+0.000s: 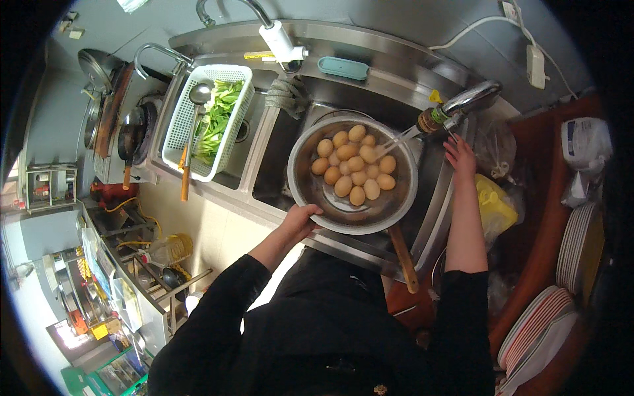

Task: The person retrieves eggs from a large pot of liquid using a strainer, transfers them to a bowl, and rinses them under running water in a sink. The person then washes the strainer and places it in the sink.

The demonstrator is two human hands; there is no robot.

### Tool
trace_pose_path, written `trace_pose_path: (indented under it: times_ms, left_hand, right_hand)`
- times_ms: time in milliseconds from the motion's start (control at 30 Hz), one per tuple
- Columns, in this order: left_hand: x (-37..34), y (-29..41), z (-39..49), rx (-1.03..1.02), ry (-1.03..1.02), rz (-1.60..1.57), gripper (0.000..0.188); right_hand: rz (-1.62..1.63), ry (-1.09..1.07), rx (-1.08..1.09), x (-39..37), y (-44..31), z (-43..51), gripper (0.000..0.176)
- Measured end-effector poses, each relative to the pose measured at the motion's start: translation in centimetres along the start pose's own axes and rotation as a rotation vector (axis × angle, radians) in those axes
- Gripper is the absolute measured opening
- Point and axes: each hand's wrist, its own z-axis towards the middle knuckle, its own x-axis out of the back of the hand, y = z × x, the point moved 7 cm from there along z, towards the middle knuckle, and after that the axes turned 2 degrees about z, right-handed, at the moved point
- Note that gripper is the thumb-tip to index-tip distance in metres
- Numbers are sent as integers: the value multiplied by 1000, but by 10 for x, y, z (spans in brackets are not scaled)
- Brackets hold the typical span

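My left hand grips the near-left rim of a round stainless steel basin, thumb over the edge. Inside the basin lie several brown eggs. Water streams onto them from a chrome tap with a green and brown band at its spout. Beside the tap's thin lever is my right hand, fingers extended; whether they touch the lever is unclear. A wooden handle sticks out from beneath the basin over the sink's front edge. Whatever it belongs to is hidden.
In the left sink bowl stands a white plastic basket of cut green vegetables, with a ladle across it. A grey cloth hangs over the divider. Stacked plates and a yellow container are at right.
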Motion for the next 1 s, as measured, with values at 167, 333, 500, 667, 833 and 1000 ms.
trace_pose_path:
  times_ms: [167, 333, 500, 667, 833, 1000]
  left_hand:
    - [2, 1, 5, -47, -29, 25, 36]
    - [3, 4, 5, -81, -45, 35, 33]
    - [-3, 1, -6, -21, -101, -24, 36]
    - [-23, -13, 4, -20, -166, -112, 34]
    - [-23, 16, -1, -49, -28, -38, 39]
    - [-20, 15, 4, -95, -50, 40, 40]
  right_hand:
    - [-6, -4, 17, 5, 3, 6, 42]
    - [-82, 0, 37, 5, 4, 9, 42]
    - [-181, -39, 23, 12, 5, 17, 39]
    - [-254, -68, 17, 10, 0, 16, 37]
    - [-368, -48, -16, 14, -7, 14, 34]
    - [-484, -71, 71, 10, -18, 19, 47]
